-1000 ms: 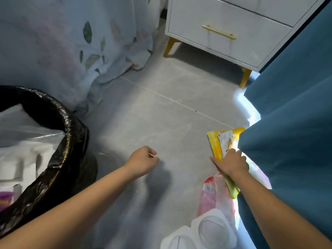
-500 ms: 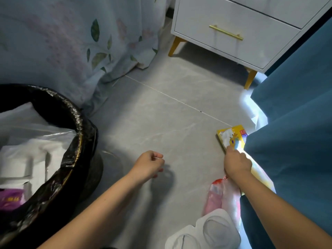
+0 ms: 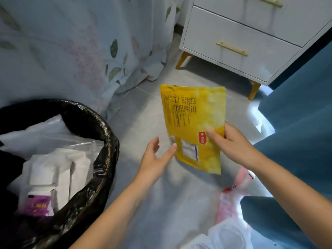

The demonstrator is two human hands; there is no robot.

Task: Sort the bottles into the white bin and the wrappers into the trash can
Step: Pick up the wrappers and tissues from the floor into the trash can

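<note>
Midway: yellow wrapper (image 3: 193, 126) is gripped by the closed right hand (image 3: 231, 146), left hand (image 3: 154, 159) spread and empty, trash can (image 3: 107, 133) part-filled, pink wrapper (image 3: 228, 207) left on floor.

Head view, single wide-angle camera: worn at head height, facing forward and steeply down onto grey floor tiles (image 3: 143, 112). Both forearms enter from the bottom edge, close to the lens. Lower left of frame: black-lined trash can (image 3: 107, 141), seen from above into its mouth. Upper right: white drawer cabinet (image 3: 242, 42), farther off. Right edge: teal fabric (image 3: 296, 123), very near. No second view to overlap
</note>
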